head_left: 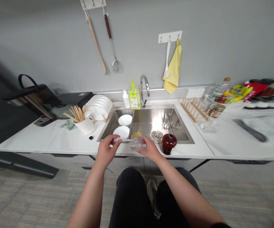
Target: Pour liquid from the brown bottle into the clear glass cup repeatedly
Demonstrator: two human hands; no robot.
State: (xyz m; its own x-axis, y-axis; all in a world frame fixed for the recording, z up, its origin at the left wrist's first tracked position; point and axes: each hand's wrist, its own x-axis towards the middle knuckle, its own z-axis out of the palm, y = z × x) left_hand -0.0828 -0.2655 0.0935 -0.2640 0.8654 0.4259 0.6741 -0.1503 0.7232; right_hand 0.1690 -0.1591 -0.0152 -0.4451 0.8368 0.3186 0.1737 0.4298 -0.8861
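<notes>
Big steel sink (151, 122) set in a white surface (56, 139), and at its front edge, around 6 o'clock, there's a clear bottle (138, 143) lying sideways. Left hand (107, 152) is closed on its thin end, right hand (149, 149) wraps the body. Dark red jar (168, 143) sits at its 3 o'clock.

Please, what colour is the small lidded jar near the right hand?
The lidded jar is glossy dark red; it shows best in the head view.

Bright, even light; soft glare on the steel sink (151, 122) beyond the left grip (106, 151); frame edges bow outward.
</notes>
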